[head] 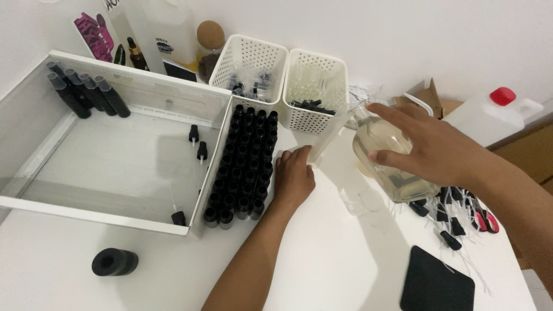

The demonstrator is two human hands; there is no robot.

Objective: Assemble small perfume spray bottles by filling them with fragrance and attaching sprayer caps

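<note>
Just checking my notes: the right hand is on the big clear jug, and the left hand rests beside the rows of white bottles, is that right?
Not quite: the head view shows the bottles are black, not white. The rest holds: the right hand is on the clear jug, and the left hand rests beside the rows.

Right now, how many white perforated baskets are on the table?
2. One basket stands at the back beside the white tray; the second basket sits directly to its right, just behind the left hand. Both hold small parts.
</note>
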